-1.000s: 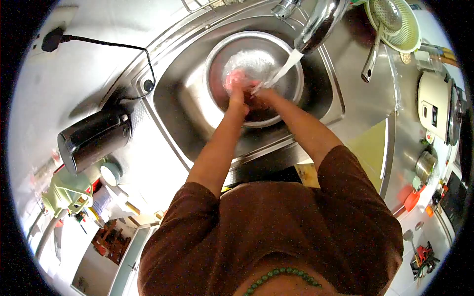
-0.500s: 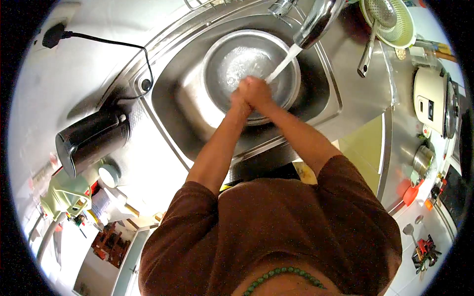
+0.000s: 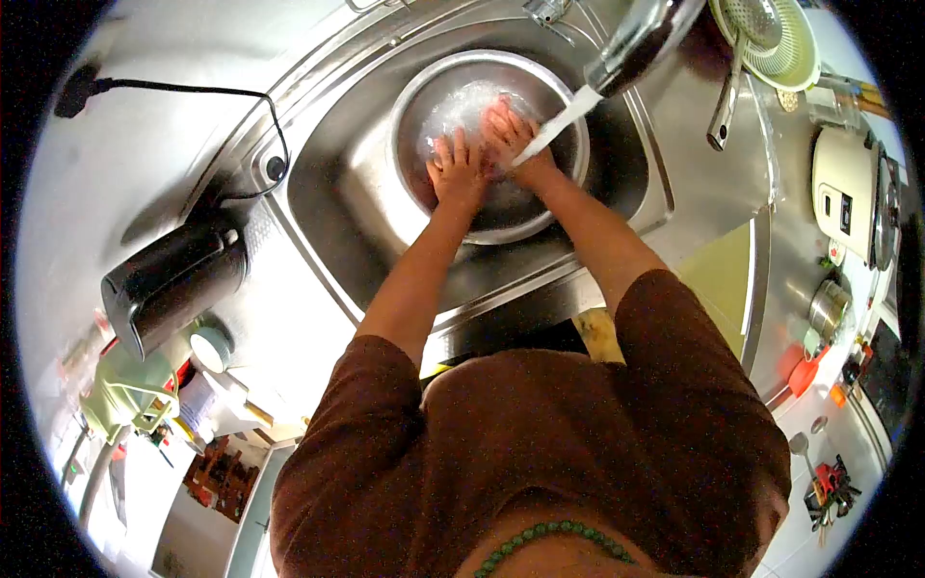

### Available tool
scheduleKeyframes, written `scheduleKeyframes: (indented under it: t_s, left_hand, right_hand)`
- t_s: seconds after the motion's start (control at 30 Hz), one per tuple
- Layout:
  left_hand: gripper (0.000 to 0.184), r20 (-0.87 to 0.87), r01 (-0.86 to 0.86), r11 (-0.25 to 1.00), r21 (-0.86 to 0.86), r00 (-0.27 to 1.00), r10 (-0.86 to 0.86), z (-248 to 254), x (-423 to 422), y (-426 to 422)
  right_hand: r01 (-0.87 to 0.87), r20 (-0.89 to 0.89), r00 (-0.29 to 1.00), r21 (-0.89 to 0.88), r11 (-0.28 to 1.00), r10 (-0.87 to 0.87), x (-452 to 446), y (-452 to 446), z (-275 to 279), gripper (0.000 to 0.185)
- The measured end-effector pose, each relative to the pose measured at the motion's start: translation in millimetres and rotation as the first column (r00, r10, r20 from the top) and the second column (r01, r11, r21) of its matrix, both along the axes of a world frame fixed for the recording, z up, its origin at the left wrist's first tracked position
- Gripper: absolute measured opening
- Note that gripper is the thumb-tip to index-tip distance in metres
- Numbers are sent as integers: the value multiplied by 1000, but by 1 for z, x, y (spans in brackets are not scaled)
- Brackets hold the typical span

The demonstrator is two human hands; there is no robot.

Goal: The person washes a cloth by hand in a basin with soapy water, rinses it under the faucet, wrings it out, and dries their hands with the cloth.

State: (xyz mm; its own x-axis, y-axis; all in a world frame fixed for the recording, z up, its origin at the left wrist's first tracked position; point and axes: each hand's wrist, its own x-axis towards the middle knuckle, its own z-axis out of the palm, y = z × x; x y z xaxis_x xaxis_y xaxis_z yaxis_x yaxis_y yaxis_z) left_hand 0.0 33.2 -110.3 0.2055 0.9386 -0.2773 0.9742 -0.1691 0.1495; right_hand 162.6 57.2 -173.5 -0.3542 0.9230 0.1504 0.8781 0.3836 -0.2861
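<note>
Both of my hands are inside a round metal basin [image 3: 409,183] that stands in the steel sink [image 3: 328,207]. My left hand [image 3: 456,171] is at the basin's left side, fingers spread and pointing away from me. Beside it, my right hand [image 3: 518,144] reaches a little farther in, its fingers stretched out. From the chrome faucet [image 3: 631,53] a stream of water [image 3: 559,123] pours onto my right hand and into the basin. Foamy, splashing water [image 3: 467,108] shows past my fingertips. Nothing held can be seen in either hand.
A black electric kettle [image 3: 173,284] with a cord lies left of the sink. To the right are a green strainer basket [image 3: 790,58], a skimmer with a long handle [image 3: 725,106] and a cream rice cooker [image 3: 848,193]. A second faucet [image 3: 547,10] is behind the basin.
My hands were clasped together over the basin's near part. They have parted, opened and moved farther into the basin, and the view has shifted slightly.
</note>
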Motion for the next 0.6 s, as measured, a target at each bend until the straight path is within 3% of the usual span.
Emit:
scheduleKeyframes:
  t_s: [0.03,0.07,0.1,0.13,0.23,0.27,0.3,0.37,0.4,0.5,0.57,0.6]
  left_hand:
    - [59,10,56,997,45,998,-56,-24,1,-5]
    - [57,422,-47,999,-9,905,47,-59,3,-8]
    - [55,755,-93,991,-93,643,132,-69,7,-6]
    - [54,424,-18,1000,-1,905,17,-75,10,-13]
    - [56,495,-39,851,-524,799,341,-20,7,5]
    - [57,422,-45,860,-508,858,294,-54,9,0]
    - [60,346,-35,873,-486,910,229,-57,10,4]
    - [70,180,7,896,-444,980,82,-42,10,11]
    - [77,90,35,904,-425,996,4,-24,11,16]
    - [80,40,172,863,-475,984,-174,30,17,29]
    - [61,113,200,924,-327,979,-171,68,18,34]
    - [59,141,221,927,-304,972,-185,79,21,40]
  right_hand:
    - [-20,23,1000,-28,999,20,1,-2,-4,43]
    - [-33,24,999,-45,998,34,2,-3,3,43]
    - [-46,23,999,-63,997,48,0,-4,13,44]
    - [-44,99,994,-10,999,45,-4,-4,23,43]
    - [-53,70,995,-213,976,69,-4,0,19,44]
    - [-44,24,998,-235,971,51,-6,1,21,44]
    - [-36,-22,999,-257,966,31,-7,2,22,44]
    - [-60,107,993,39,997,56,-5,5,22,42]
    - [-84,44,996,115,990,79,-3,2,25,40]
    - [9,41,999,-141,990,-3,-10,5,18,43]
    - [26,-12,1000,-216,976,-29,-4,17,13,44]
    - [88,4,996,-365,927,-93,-3,23,58,45]
